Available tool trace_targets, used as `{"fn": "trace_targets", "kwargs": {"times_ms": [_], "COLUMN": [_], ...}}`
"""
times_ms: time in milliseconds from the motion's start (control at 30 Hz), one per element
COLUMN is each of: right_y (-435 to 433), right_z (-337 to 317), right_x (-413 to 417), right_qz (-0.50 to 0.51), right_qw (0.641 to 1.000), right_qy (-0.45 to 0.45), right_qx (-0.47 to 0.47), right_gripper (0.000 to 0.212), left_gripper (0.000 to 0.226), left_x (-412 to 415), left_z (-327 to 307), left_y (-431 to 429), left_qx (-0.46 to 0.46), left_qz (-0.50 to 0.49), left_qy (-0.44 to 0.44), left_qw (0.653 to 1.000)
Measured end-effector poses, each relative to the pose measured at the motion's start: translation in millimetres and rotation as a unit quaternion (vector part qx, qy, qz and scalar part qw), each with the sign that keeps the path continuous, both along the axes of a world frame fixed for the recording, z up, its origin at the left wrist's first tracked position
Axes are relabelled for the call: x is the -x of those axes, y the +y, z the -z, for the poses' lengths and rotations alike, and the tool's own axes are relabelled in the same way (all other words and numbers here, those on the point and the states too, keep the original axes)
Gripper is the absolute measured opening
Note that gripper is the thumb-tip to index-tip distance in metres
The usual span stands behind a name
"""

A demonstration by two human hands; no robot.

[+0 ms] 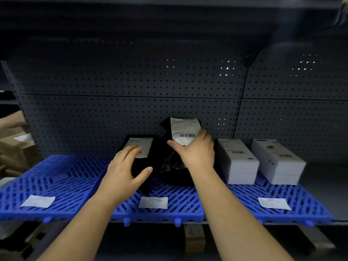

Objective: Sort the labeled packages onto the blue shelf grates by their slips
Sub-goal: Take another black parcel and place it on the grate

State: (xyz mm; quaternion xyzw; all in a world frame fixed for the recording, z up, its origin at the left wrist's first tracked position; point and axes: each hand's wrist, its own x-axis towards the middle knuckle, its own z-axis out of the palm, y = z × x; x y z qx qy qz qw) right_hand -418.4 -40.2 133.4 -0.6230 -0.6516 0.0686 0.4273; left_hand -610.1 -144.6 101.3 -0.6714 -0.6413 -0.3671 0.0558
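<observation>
Two black plastic packages sit on the middle blue grate [180,202]. The left black package [145,147] lies flat with a white label on top; my left hand [126,172] rests on it with fingers spread. The right black package [177,166] stands upright against the pegboard, its white barcode label [183,129] facing me. My right hand [195,153] presses against its front, fingers over the label's lower edge. Two white boxes [239,161] [276,162] stand on the right grate [301,204]. Paper slips lie at the front of the left [37,201], middle [153,202] and right [274,203] grates.
A dark perforated back panel [131,102] closes the shelf behind the packages. The left grate [62,178] holds only its slip. Brown cardboard boxes [13,147] are stacked beyond the shelf's left end. A lower shelf with a brown item [194,238] shows beneath the grates.
</observation>
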Motion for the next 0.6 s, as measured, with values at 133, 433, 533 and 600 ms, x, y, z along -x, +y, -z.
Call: {"fn": "trace_targets", "kwargs": {"times_ms": [133,433,533,600], "right_y": [4.2,1.3,15.7,27.1], "right_z": [1.8,15.3,14.2,15.1], "right_x": [3.2,2.1,6.2,9.1], "right_qz": [-0.023,-0.044,-0.039,-0.038], "right_qw": [0.999,0.999,0.999,0.999], "right_qy": [0.003,-0.01,-0.014,-0.017], "right_qx": [0.031,-0.018,-0.019,-0.017], "right_gripper": [0.124,0.079,0.076,0.075], "left_gripper": [0.08,0.08,0.079,0.079], "left_x": [13.3,21.9,25.0,27.6], "left_z": [4.6,10.3,11.1,11.0], "left_y": [15.4,39.1,42.4,43.2], "left_qx": [-0.006,-0.008,-0.01,-0.015], "left_qz": [0.022,0.052,0.054,0.051], "left_qy": [0.001,-0.008,-0.011,-0.015], "left_qw": [1.0,0.999,0.998,0.998]}}
